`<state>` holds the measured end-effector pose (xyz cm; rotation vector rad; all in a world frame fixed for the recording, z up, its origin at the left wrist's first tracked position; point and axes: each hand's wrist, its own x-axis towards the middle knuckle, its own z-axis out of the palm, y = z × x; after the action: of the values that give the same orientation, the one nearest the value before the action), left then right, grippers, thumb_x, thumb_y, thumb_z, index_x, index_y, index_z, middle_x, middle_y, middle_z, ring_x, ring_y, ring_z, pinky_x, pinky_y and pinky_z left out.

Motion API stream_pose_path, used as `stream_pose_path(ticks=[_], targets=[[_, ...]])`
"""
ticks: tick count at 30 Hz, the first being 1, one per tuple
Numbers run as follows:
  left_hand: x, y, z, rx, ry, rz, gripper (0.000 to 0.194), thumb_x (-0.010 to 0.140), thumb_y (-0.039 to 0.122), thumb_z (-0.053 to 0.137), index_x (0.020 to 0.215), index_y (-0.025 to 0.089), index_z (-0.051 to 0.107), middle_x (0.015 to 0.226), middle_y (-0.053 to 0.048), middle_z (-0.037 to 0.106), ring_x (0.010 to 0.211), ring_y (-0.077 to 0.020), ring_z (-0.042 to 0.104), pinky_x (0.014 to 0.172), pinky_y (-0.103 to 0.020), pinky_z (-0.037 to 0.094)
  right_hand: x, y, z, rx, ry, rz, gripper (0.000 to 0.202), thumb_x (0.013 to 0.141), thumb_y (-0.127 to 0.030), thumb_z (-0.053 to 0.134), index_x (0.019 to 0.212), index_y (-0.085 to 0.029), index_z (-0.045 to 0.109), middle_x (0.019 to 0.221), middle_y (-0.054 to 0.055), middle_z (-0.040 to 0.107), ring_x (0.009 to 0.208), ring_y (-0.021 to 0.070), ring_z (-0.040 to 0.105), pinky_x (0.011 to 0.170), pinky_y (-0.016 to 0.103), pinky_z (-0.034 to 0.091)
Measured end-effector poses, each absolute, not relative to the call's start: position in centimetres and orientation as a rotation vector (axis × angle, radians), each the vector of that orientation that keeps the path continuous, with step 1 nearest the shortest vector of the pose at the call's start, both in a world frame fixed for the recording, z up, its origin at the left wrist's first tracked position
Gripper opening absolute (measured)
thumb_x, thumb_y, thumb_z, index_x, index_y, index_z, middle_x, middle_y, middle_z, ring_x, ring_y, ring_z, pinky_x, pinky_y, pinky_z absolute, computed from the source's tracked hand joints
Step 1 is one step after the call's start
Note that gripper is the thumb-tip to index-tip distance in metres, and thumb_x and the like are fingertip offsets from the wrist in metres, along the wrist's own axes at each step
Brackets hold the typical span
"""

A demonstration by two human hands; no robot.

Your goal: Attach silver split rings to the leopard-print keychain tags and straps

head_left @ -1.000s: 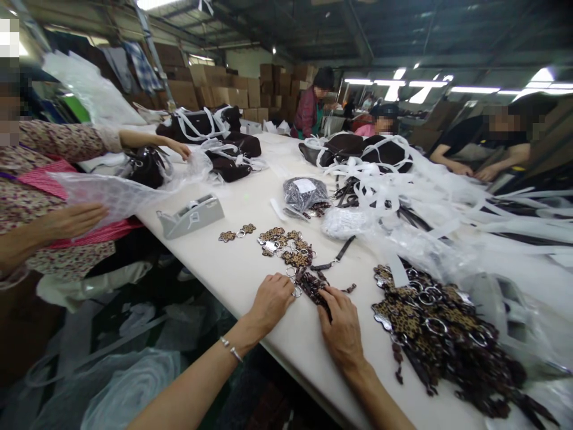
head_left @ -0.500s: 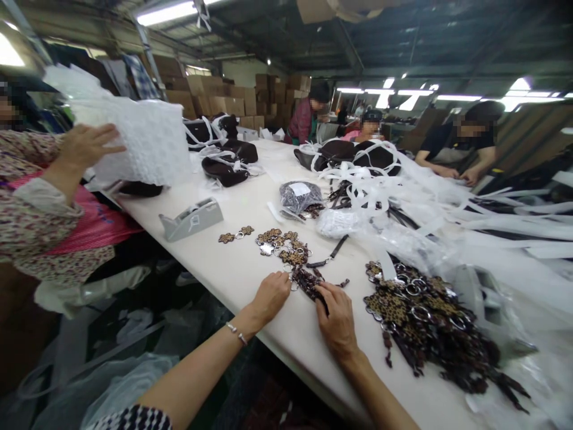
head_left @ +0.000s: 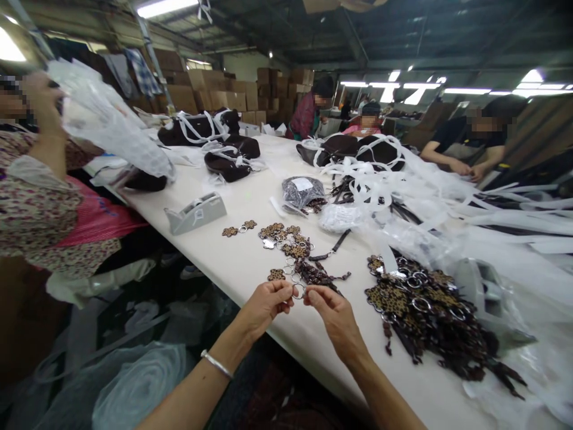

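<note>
My left hand (head_left: pixel 267 307) and my right hand (head_left: pixel 335 312) pinch a silver split ring (head_left: pixel 298 297) between them, above the table's near edge. Just beyond the fingers, a leopard-print flower charm (head_left: pixel 276 274) and dark beaded tassels (head_left: pixel 316 272) lie on the white tabletop (head_left: pixel 250 269). Farther back is a small cluster of flower charms (head_left: pixel 293 240) with rings. Two more flower charms (head_left: pixel 230 232) joined by a ring lie to its left. A large heap of ringed charms and dark tassels (head_left: pixel 430 310) spreads at the right.
A grey tape dispenser (head_left: pixel 199 215) stands at left; another grey dispenser (head_left: pixel 486 298) is behind the right heap. A clear bag (head_left: pixel 303 192), white strips (head_left: pixel 371 185) and dark bags (head_left: pixel 230 164) cover the back. A co-worker at left holds a white plastic bag (head_left: pixel 111 119).
My hands have come together nearer me, lifting the ring from the tassels. A flower charm now shows beside my left hand. The left co-worker's hand has risen with the white plastic bag.
</note>
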<state>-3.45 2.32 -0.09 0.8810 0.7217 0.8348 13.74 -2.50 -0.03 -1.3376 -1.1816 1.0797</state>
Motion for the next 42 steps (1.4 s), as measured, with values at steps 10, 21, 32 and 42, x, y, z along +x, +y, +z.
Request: stream_pose_path(ticks=[10,21,32,42], targets=[[-2.7,0.9,0.5,0.757,0.693,0.809,0.023,0.075,0.03,0.079,0.079,0.01,0.069,0.074,-0.004,0.063,0.061,-0.0078,0.056,0.054,-0.017,0.045,13.9,-3.7,0.0,-1.21,-0.973,1.319,0.025,0.083,-0.042,0.07,0.088,-0.018,0.074,0.082,0.003,0.07,0.075,0.0156,0.059,0.074,0.03,0.048],[-3.1,0.3,-0.5,0.741,0.645,0.757,0.026,0.082,0.035,0.073,0.082,0.011,0.062,0.073,-0.005,0.068,0.056,-0.0093,0.064,0.052,-0.017,0.052,14.1,-3.7,0.8,-1.15,-1.114,1.381,0.021,0.081,-0.039,0.073,0.092,-0.021,0.073,0.077,0.0,0.066,0.072,0.014,0.058,0.07,0.028,0.047],[-4.0,-0.6,-1.5,0.706,0.659,0.661,0.037,0.072,0.039,0.08,0.087,0.016,0.055,0.066,-0.001,0.066,0.05,-0.0122,0.064,0.045,-0.019,0.051,14.0,-2.8,0.9,-1.278,-1.666,1.027,0.011,0.083,-0.031,0.07,0.078,-0.021,0.073,0.073,0.001,0.069,0.069,0.0163,0.062,0.067,0.027,0.046],[-7.0,-1.9,-2.4,0.711,0.736,0.684,0.019,0.077,0.028,0.075,0.079,0.011,0.066,0.075,-0.007,0.071,0.072,-0.0163,0.07,0.067,-0.025,0.056,12.3,-1.7,1.3,-1.348,-2.009,0.909,0.009,0.085,-0.022,0.067,0.077,-0.021,0.072,0.075,0.001,0.07,0.07,0.0155,0.064,0.065,0.026,0.045]])
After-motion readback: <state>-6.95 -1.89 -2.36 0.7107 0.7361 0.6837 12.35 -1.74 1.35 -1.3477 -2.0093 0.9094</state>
